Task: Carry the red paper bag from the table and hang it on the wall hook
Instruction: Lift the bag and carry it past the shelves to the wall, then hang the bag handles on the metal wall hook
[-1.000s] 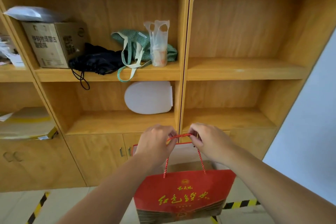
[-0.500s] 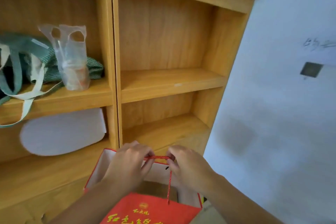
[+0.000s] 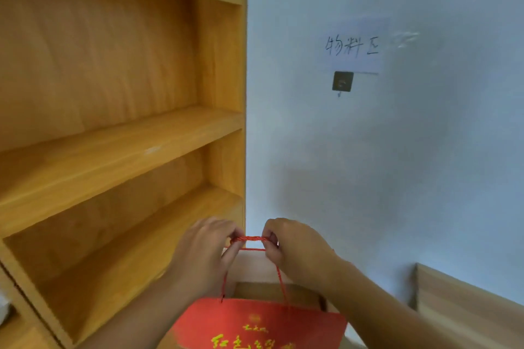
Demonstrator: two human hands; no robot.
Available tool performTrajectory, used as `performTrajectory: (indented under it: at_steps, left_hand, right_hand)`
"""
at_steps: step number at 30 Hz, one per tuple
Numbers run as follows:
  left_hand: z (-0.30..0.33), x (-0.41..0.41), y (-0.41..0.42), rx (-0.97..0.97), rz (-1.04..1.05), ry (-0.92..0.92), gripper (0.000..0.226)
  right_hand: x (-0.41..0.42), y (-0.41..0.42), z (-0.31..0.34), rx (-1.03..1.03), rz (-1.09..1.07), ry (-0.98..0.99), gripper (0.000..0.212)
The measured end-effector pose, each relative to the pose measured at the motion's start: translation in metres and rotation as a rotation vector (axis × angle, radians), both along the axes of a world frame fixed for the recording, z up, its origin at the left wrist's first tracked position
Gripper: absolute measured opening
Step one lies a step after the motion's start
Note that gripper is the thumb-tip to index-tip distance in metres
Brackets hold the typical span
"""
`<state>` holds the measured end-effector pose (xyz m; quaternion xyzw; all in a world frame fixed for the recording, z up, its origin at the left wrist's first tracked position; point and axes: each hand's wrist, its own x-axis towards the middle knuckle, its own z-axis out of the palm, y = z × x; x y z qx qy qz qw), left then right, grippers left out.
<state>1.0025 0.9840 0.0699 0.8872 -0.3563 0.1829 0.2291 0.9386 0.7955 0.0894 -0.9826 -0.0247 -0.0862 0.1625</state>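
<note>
The red paper bag (image 3: 261, 326) with gold lettering hangs low in the middle of the head view, its top open. Its red cord handles (image 3: 249, 238) are stretched taut between my two hands. My left hand (image 3: 207, 252) pinches the cords on the left side and my right hand (image 3: 295, 249) pinches them on the right. The wall hook (image 3: 342, 81), a small dark square plate, is fixed to the pale wall well above and to the right of my hands.
A white paper label (image 3: 353, 47) with handwritten characters is stuck just above the hook. A wooden shelf unit (image 3: 122, 133) fills the left half, its side panel meeting the wall. A wooden board edge (image 3: 465, 295) shows at the lower right.
The view has swung right and upward: the shelf items have left the frame and the wall hook now sits nearer the middle. Both hands keep the same grip on the cords.
</note>
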Motion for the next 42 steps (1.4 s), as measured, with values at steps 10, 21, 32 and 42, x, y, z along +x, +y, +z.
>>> performTrajectory:
  at_steps: [10,21,32,42]
  left_hand:
    - [0.021,0.071,-0.115,-0.074,-0.191,0.009,0.003]
    - [0.037,0.182,-0.192,-0.083,-0.356,0.007,0.005]
    - [0.059,0.300,-0.257,-0.164,-0.472,0.047,0.007]
    - [0.074,0.357,-0.324,-0.162,-0.518,-0.039,0.005]
  right_hand:
    - [0.031,-0.097,0.023,0.028,-0.219,-0.058,0.011]
    - [0.110,-0.173,0.036,0.077,-0.370,-0.049,0.003]
    - [0.206,-0.229,0.070,0.098,-0.442,-0.073,0.014]
    - [0.253,-0.286,0.080,0.119,-0.494,-0.174,0.014]
